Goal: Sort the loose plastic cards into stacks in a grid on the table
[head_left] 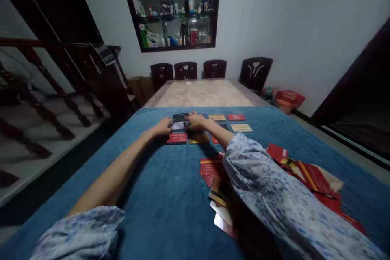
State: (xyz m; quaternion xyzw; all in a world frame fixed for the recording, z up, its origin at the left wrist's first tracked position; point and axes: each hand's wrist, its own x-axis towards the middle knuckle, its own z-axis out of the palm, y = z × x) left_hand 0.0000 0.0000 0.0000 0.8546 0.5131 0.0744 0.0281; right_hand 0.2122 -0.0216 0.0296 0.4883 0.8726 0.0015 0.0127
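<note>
A pale card with dark edges (179, 126) lies in the middle row of a card layout on the blue cloth. My left hand (163, 127) is at its left edge and my right hand (196, 122) at its right edge, with fingers curled in to pinch it between them. Just behind it is a dark card (180, 115). On the near side lie a red card (176, 138) and a yellow-gold card (199, 138). My right forearm partly hides an orange-red card (215, 139). Finger detail is small and blurred.
Right of my hands are a tan card (217, 117), a red card (236, 117) and a cream card (241, 127). Loose red cards (211, 168) and a mixed pile (317, 178) flank my right sleeve. Chairs (215, 69) stand beyond the table; a railing (45, 73) is at left.
</note>
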